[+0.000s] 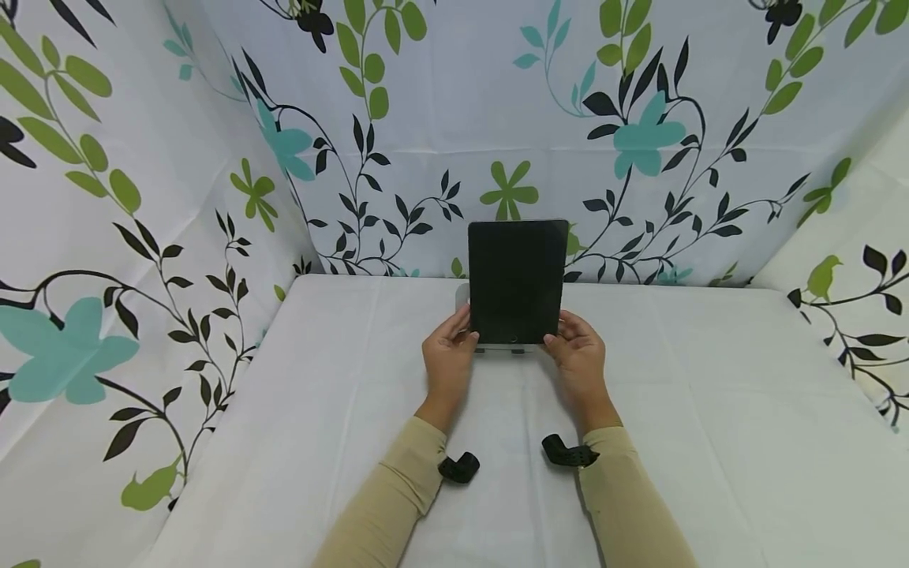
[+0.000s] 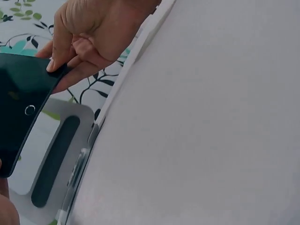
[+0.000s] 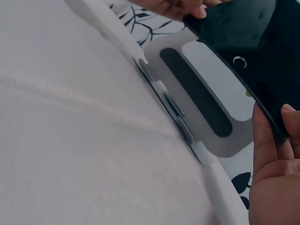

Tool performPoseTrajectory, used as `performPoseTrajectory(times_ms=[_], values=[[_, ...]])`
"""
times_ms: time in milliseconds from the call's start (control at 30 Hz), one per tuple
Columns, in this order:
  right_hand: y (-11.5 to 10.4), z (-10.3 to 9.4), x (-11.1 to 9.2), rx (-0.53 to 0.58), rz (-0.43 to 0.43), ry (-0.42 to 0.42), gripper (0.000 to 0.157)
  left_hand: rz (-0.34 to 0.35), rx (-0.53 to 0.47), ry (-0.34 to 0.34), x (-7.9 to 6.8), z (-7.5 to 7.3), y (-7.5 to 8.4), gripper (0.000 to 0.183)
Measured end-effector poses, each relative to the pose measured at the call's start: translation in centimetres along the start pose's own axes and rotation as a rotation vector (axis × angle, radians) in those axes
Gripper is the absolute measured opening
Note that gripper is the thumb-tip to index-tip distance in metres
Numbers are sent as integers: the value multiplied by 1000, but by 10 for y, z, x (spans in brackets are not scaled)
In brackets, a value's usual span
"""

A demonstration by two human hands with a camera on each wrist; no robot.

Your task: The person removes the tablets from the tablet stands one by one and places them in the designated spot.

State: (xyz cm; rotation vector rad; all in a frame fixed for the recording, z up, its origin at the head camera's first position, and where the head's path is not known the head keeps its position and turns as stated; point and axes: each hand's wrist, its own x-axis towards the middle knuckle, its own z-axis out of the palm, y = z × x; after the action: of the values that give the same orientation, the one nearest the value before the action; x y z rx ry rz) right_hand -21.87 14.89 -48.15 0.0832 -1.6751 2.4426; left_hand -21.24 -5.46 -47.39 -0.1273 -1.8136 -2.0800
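Observation:
A black tablet (image 1: 518, 276) with a round home button is held upright between both hands, its dark screen facing the head camera. My left hand (image 1: 449, 359) pinches its lower left corner, thumb on the front and fingers behind. At the lower right corner my right hand (image 1: 581, 367) pinches it the same way. Behind the tablet stands a grey tablet stand (image 3: 241, 146) with a cut-out and a long dark pad (image 3: 197, 93). In the left wrist view a gap shows between the tablet's lower edge and the stand (image 2: 84, 112). The tablet hides most of the stand in the head view.
A white cloth covers the table (image 1: 710, 410). Patterned curtains (image 1: 440, 79) with leaves and flowers hang behind the table and along both sides. Black wrist cameras (image 1: 461, 468) sit at both sleeve cuffs.

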Motion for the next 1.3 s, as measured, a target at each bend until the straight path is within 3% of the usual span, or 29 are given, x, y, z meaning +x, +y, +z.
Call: performPoseTrajectory(times_ms=[100, 200, 467, 767, 933, 1067, 1300], values=[[-4, -4, 0, 61, -16, -1, 51, 55, -17, 46, -4, 7, 4, 44], [-8, -11, 0, 120, -52, -5, 55, 102, -33, 39, -8, 15, 8, 42], [-12, -28, -1, 221, -93, -46, 58, 99, -31, -19, -13, 29, 6, 41], [-17, -43, 2, 297, -102, -22, 55, 135, 23, -166, -17, 38, 8, 48], [-21, -51, 3, 287, -95, 30, 53, 169, -16, -311, -21, 41, 6, 59], [-25, -55, 3, 294, -82, 78, 51, 142, -66, -417, -26, 42, 8, 63], [-30, -58, 2, 299, -50, 141, 50, 117, -130, -503, -29, 46, 8, 71]])
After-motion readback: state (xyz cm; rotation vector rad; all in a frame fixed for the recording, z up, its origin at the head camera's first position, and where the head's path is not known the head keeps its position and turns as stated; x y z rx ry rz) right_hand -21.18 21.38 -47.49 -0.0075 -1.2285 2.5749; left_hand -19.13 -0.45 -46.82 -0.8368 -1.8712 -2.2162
